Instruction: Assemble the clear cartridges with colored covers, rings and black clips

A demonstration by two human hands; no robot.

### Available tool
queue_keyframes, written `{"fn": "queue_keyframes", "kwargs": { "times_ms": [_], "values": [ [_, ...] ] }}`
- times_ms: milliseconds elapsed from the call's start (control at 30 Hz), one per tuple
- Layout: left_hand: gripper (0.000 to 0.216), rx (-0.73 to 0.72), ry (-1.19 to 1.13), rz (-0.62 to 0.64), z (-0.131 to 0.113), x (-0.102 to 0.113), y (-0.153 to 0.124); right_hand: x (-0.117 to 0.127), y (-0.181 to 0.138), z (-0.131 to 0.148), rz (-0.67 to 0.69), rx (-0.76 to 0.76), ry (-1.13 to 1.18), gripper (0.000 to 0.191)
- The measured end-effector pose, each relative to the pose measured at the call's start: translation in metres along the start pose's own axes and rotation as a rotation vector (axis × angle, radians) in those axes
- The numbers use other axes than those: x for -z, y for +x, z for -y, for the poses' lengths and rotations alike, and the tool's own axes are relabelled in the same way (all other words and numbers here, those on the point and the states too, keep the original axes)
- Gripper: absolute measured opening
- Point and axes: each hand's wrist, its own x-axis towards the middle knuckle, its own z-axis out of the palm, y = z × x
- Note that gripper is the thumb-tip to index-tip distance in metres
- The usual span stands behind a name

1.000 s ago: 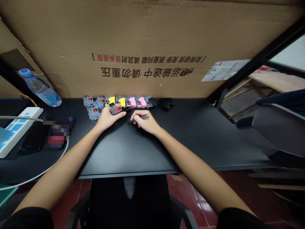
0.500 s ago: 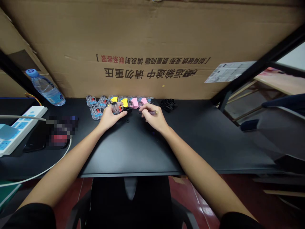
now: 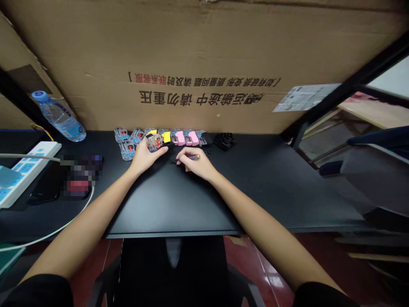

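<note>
My left hand (image 3: 143, 157) is closed around a small clear plastic casing (image 3: 154, 142) with red and black parts inside. A black piece (image 3: 168, 145) juts out by its thumb tip. In my right hand (image 3: 198, 164) is a small screwdriver with a brownish see-through handle (image 3: 193, 157). Its tip points left and down, at small dark pieces (image 3: 172, 161) lying on the black table. Behind the hands stands a row of similar clear casings (image 3: 128, 150), some with yellow inserts (image 3: 166, 137) and some with pink inserts (image 3: 192, 137).
Black plastic parts (image 3: 224, 140) lie right of the row, against a cardboard wall (image 3: 204, 55). To the left are a water bottle (image 3: 62, 117), a white power strip (image 3: 30, 170), a dark phone-like object (image 3: 46, 185) and a white cable (image 3: 73, 217). A chair (image 3: 383, 179) stands at right.
My right hand has moved left and down with the screwdriver, bringing its tip to the small dark pieces on the table. My left hand keeps hold of the casing, almost still.
</note>
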Motion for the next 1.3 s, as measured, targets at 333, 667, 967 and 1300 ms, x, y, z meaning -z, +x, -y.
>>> {"fn": "queue_keyframes", "kwargs": {
  "times_ms": [333, 667, 967, 1300],
  "values": [
    [0.064, -0.055, -0.031, 0.06, 0.002, 0.0, -0.001, 0.039, 0.006, -0.003, -0.272, -0.054, -0.226, 0.026],
    [0.049, -0.084, 0.086, 0.25, -0.005, -0.001, -0.006, 0.044, 0.008, 0.004, -0.473, 0.104, -0.021, 0.045],
    [0.051, -0.158, 0.057, 0.496, -0.011, 0.001, -0.009, 0.02, -0.004, 0.022, -0.313, 0.085, 0.121, 0.046],
    [0.036, -0.36, 0.207, 0.467, -0.018, 0.003, -0.01, 0.004, -0.004, 0.018, -0.219, -0.037, 0.17, 0.046]
  ]
}}
